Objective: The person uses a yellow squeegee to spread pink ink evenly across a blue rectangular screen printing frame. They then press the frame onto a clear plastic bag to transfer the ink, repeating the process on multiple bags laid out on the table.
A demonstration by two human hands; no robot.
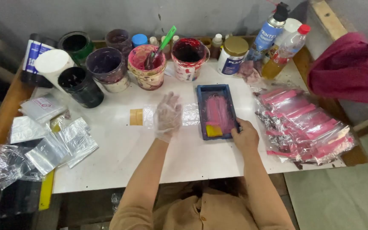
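**Gloved Hand on Clear Film, Bare Hand at the Blue Frame**

Tan sleeves rose from the bottom edge of the head view, both forearms reaching over a white tabletop [120, 153]. The left hand [167, 117], covered in a thin, crinkled clear glove, lay flat with its fingers spread on a strip of transparent film [190, 114] beside a small tan tag [136, 116]. The right hand [246, 135] was bare; its fingers curled against the lower right corner of a small rectangular blue frame [216, 111], whose mesh was smeared with glossy pink ink. A yellow squeegee block [213, 130] rested inside the frame's lower end, just beside that hand. The frame lay on the table's middle, over the film's right end.

Behind stood a row of round, paint-crusted tubs: a pink one holding a green-handled tool [147, 68], a red-stained one [188, 58], dark purple and black ones to the left. A spray can [267, 36] and a plastic bottle of amber liquid [284, 53] stood at the back right. Shiny pink packets [303, 123] were piled at the right; silvery wrinkled pouches [60, 142] lay at the left.
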